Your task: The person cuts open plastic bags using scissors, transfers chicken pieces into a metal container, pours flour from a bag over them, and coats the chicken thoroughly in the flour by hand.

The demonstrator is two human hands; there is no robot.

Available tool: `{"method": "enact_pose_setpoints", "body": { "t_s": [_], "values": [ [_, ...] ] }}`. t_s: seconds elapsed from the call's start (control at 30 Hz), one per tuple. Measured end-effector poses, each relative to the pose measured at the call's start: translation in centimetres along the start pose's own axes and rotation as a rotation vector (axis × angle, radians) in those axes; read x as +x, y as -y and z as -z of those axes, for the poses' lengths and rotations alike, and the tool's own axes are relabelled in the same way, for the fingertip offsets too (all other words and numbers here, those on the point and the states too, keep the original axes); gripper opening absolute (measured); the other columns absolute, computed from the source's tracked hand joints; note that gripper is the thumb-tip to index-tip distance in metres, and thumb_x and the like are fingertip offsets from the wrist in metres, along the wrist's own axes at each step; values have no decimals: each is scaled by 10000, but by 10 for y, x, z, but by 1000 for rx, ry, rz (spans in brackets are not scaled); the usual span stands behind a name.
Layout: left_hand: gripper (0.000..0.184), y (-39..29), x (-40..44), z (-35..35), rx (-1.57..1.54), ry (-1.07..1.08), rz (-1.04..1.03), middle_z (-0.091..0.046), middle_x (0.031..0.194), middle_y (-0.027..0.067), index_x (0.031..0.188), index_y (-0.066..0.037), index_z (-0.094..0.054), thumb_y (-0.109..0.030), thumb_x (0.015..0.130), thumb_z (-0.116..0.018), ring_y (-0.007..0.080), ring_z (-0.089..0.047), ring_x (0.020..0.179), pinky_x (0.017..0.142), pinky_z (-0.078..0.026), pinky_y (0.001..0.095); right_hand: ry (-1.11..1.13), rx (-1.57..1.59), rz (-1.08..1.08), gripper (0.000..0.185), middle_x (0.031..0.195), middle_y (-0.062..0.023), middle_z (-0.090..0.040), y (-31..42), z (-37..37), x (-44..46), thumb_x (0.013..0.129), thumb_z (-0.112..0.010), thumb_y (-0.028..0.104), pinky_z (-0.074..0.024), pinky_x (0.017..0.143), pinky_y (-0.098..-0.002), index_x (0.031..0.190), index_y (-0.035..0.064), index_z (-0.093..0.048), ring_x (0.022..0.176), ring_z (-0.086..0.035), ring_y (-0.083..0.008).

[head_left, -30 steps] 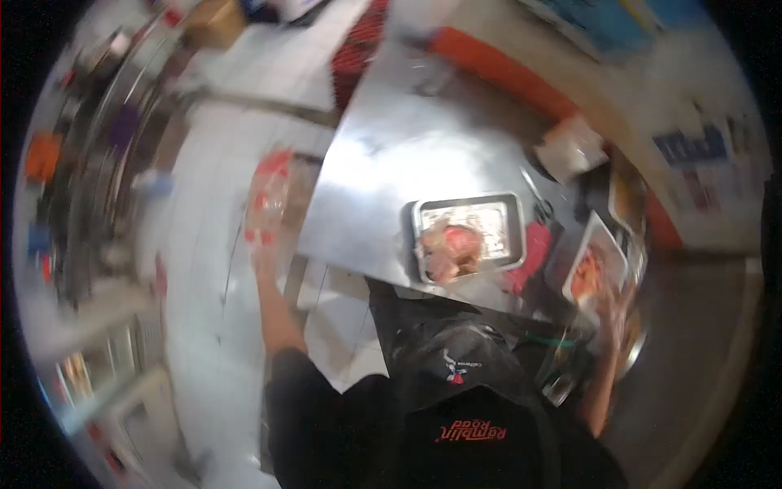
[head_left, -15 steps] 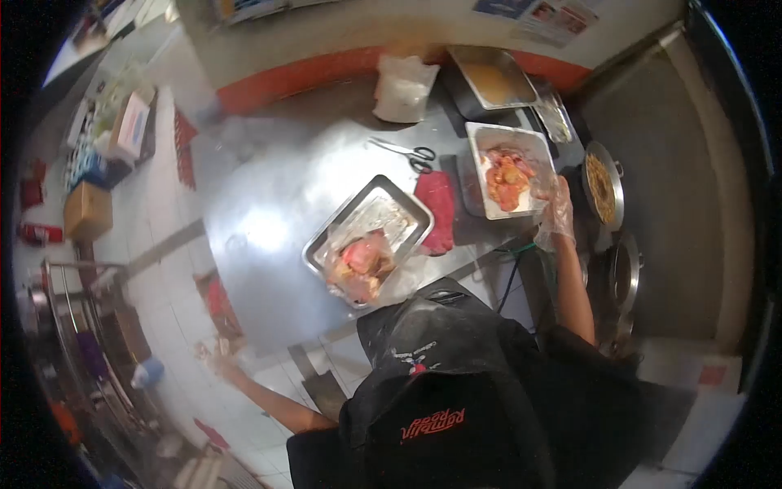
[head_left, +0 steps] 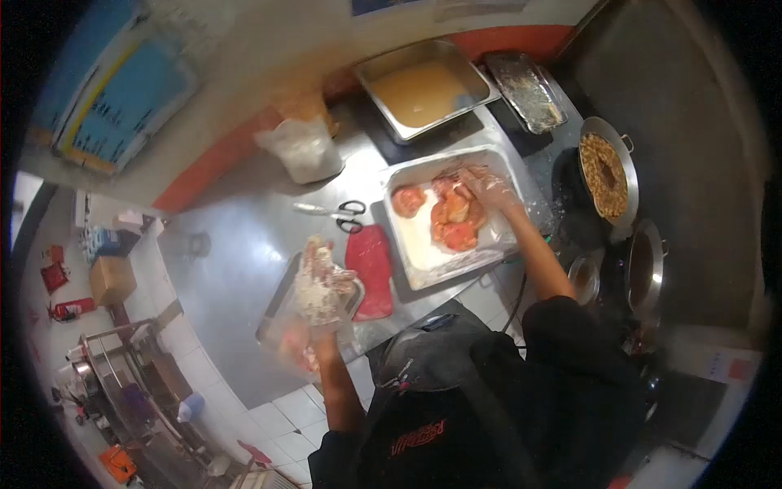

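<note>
My right hand point(head_left: 491, 193), in a clear plastic glove, reaches into a deep metal pan point(head_left: 419, 281). Its stretched fingers lie on pieces of raw chicken point(head_left: 456, 220), which rest on white flour. One separate piece of raw meat point(head_left: 408, 200) lies at the pan's left side. My left hand point(head_left: 319, 281) wears a glove caked with flour and is held over a shallow metal tray point(head_left: 269, 314), fingers apart and holding nothing I can see. Below its wrist, a clear plastic bag with raw meat point(head_left: 295, 342) shows blurred at the tray's near end.
Between tray and pan lies a red cloth point(head_left: 371, 269), with black-handled scissors point(head_left: 349, 217) behind it. A white plastic bag point(head_left: 305, 153) stands near the wall. A pan of yellowish liquid point(head_left: 423, 90) and a dark tray point(head_left: 528, 91) sit at the back. Woks point(head_left: 603, 175) stand to the right.
My right hand has gone from the pan's right rim onto the chicken inside. My left hand has swung in from beyond the table's left side to above the tray. The view has shifted.
</note>
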State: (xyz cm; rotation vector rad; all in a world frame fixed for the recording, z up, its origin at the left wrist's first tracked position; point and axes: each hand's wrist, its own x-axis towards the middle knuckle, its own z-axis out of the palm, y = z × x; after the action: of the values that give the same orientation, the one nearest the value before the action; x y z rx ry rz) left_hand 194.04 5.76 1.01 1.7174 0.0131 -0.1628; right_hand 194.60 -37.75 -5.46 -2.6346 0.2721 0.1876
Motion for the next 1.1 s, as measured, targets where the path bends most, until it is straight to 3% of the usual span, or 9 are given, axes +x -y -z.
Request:
{"method": "enact_pose_setpoints", "body": {
  "t_s": [0.17,0.33,0.5,0.63,0.8,0.83,0.93,1.0,1.1],
  "values": [
    [441,31,25,-90,-446,74,240,-639,985,72,1236,-14,-494,-242,877,-610,124,-596,736,599,-501,233,-170,-107,361,488,1187,-163,-590,-5,53,-18,934,-465,417,-370,1007,-339,1195,17,-566,1159,-518,-304],
    [318,1,32,-124,370,17,48,-667,938,111,1058,-7,-614,-249,854,-638,209,-618,793,711,-486,327,-380,903,-523,530,1042,-96,-610,-62,140,9,892,-550,457,-448,802,-319,1200,26,-571,875,-581,-156],
    [327,4,35,-143,801,-8,456,-655,926,184,859,4,-668,-317,840,-610,328,-611,885,805,-455,401,-608,913,-774,552,970,-70,-610,-306,82,110,871,-577,488,-422,635,-316,1175,27,-574,742,-555,-147],
    [270,15,29,-138,933,66,35,-624,720,166,773,-16,-646,-284,800,-659,343,-574,680,636,-436,418,-705,1526,-682,391,814,-14,-571,-431,9,169,866,-589,445,-407,499,-285,1088,124,-595,595,-495,-134],
    [247,1,29,-151,1095,189,-149,-617,715,135,786,-48,-656,-281,851,-604,301,-581,683,626,-439,414,-797,1405,-761,197,588,-22,-434,-395,33,171,801,-589,328,-308,367,-292,739,148,-540,424,-402,-149],
    [249,16,24,-145,1251,287,-326,-616,710,131,808,-52,-657,-280,870,-577,294,-586,680,632,-441,423,-793,1395,-793,197,588,-22,-434,-407,34,164,801,-589,328,-308,367,-292,739,148,-540,424,-402,-149],
    [215,28,-2,-139,1088,170,33,-630,766,124,892,-82,-655,-261,857,-543,277,-604,757,689,-448,432,-671,1081,-914,210,772,-40,-533,-395,68,137,835,-563,291,-396,469,-303,784,87,-557,606,-507,-143],
    [211,23,-1,-140,1404,393,13,-642,849,113,911,-101,-656,-266,851,-538,277,-597,825,716,-445,428,-899,1061,-746,217,789,-42,-541,-344,84,76,865,-528,287,-410,538,-308,833,76,-571,659,-526,-145],
    [235,36,-13,-125,1178,233,30,-644,903,131,929,-97,-657,-277,881,-513,291,-586,871,739,-449,416,-687,1004,-853,270,874,-110,-543,-303,61,-38,883,-519,235,-441,610,-352,899,-26,-583,777,-525,-186]
  ]
}}
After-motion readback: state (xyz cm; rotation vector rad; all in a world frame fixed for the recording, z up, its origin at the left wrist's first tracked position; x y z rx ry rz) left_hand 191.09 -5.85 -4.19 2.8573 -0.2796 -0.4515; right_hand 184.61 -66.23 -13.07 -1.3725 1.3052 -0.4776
